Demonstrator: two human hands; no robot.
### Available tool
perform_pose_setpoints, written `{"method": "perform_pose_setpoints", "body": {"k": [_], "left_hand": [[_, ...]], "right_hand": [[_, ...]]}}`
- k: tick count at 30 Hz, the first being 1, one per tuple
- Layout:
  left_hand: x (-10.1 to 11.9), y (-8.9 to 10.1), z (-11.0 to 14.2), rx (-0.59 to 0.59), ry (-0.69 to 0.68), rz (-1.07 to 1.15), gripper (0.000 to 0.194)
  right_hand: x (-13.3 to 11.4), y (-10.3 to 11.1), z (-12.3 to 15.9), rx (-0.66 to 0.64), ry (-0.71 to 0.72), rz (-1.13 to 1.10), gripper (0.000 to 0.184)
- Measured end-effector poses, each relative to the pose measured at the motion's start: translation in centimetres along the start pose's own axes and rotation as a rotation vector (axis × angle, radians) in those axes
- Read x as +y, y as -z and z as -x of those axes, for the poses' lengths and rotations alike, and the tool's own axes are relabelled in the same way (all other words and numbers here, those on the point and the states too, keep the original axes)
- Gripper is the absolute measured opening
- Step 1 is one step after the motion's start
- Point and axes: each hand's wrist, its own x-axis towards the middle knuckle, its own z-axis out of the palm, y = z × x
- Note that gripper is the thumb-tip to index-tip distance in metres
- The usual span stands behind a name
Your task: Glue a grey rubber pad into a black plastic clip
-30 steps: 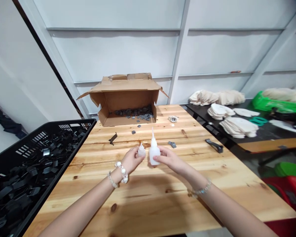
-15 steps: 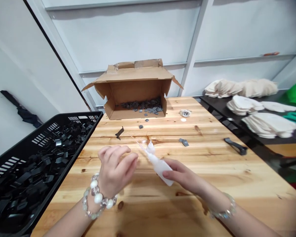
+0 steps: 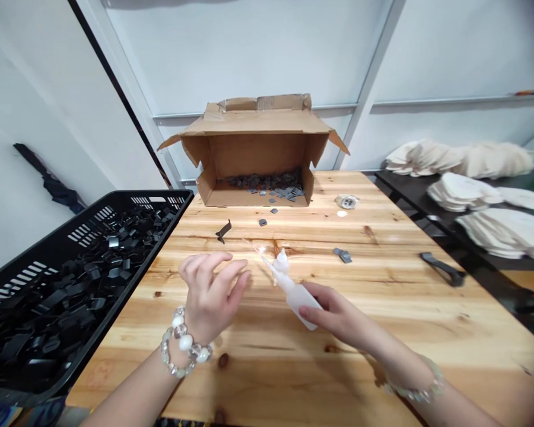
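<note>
My right hand (image 3: 333, 311) grips a white translucent squeeze bottle (image 3: 303, 302), tilted so its long thin nozzle points up and left. Just behind the bottle's neck is a small white cone-tipped piece (image 3: 281, 261); I cannot tell whether it is joined to the bottle. To the left, my left hand (image 3: 213, 287) hovers over the table with bent fingers apart and holds nothing. Beyond it lies a black bracket-like clip (image 3: 223, 231). Small grey pieces (image 3: 343, 255) lie on the wood to the right of the nozzle.
A black crate (image 3: 48, 379) full of black clips stands at left. At the back, an open cardboard box (image 3: 253, 142) holds many grey pieces. A clear tape roll (image 3: 347, 202) and a black strap-like part (image 3: 442, 270) lie at right. White fabric stacks (image 3: 502, 231) sit beyond.
The camera view has turned slightly, so the table and box appear farther right. The bottle stays in my right hand, and my left hand's fingers have spread a little.
</note>
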Motion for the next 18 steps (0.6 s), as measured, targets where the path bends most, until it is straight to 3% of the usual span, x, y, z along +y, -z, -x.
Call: {"method": "perform_pose_setpoints", "body": {"k": [5, 13, 16, 18], "left_hand": [[0.5, -0.3, 0.2, -0.125, -0.046, 0.034, 0.005], [0.8, -0.5, 0.6, -0.109, 0.018, 0.056, 0.006], [1.0, -0.5, 0.5, -0.224, 0.111, 0.189, 0.006], [1.2, -0.7, 0.4, -0.35, 0.254, 0.385, 0.008]], "right_hand": [[0.3, -0.1, -0.1, -0.03, -0.001, -0.02, 0.03], [0.7, -0.1, -0.3, -0.011, -0.01, -0.09, 0.031], [0.5, -0.2, -0.2, -0.027, -0.006, -0.099, 0.03], [0.3, -0.3, -0.2, -0.044, 0.005, -0.102, 0.03]]}}
